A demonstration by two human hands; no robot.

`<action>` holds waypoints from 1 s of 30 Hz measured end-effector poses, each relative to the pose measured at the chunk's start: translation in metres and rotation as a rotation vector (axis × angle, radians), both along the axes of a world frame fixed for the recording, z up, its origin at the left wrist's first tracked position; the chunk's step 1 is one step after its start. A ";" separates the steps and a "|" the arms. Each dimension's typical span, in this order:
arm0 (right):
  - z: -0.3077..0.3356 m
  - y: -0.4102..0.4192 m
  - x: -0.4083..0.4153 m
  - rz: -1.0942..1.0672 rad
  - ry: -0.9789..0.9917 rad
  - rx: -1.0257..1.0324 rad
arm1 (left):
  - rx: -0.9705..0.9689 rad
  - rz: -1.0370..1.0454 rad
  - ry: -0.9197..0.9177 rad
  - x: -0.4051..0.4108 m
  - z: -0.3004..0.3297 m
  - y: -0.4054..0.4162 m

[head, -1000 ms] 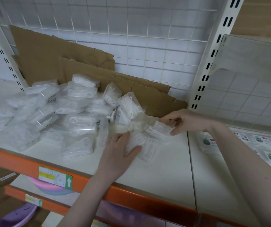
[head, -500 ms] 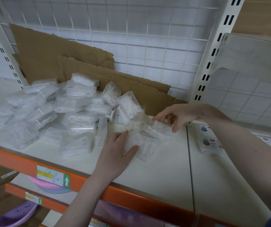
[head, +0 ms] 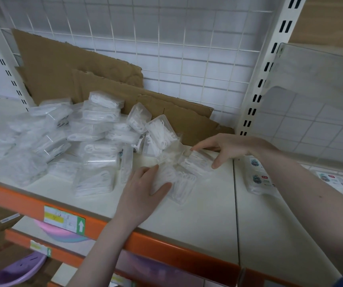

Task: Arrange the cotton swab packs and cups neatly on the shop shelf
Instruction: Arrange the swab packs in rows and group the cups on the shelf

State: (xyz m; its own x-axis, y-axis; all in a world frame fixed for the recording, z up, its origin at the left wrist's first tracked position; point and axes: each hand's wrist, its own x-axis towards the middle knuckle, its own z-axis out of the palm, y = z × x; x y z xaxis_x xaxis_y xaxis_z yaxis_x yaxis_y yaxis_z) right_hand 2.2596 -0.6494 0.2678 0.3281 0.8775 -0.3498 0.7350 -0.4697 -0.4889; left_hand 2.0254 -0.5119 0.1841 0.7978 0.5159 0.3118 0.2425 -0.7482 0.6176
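Clear plastic, right grip: the right hand (head: 226,148) pinches a flat swab pack (head: 197,162) between thumb and curled fingers, low over the shelf (head: 197,216)
Left grip: the left hand (head: 143,193) lies with fingers nearly straight on a second flat pack (head: 179,185), thumb alongside it, pressing rather than clasping
Where the packs are: both sit at the right end of the loose pile (head: 79,141), just beside each other on the white shelf board
Long axis: the pinched pack runs left-to-right, slightly tilted; the pressed one looks angled from far-left toward near-right, though blur makes this uncertain
Behind: torn cardboard (head: 96,79) leans on the wire grid
Risk: the pile looks precarious, with cases leaning on edge, so a nudge from either wrist would probably topple them; slick plastic may slip from a light pinch
Cups: none clearly visible
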 end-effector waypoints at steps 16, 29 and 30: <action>0.009 -0.048 -0.049 -0.101 -0.204 0.339 | 0.088 0.189 -0.050 -0.028 0.024 -0.035; -0.009 -0.173 -0.147 -0.377 -0.536 0.206 | 0.198 -0.084 0.002 -0.053 0.043 -0.082; -0.011 -0.182 -0.155 -0.403 -0.545 0.189 | 0.200 -0.111 0.006 -0.055 0.043 -0.087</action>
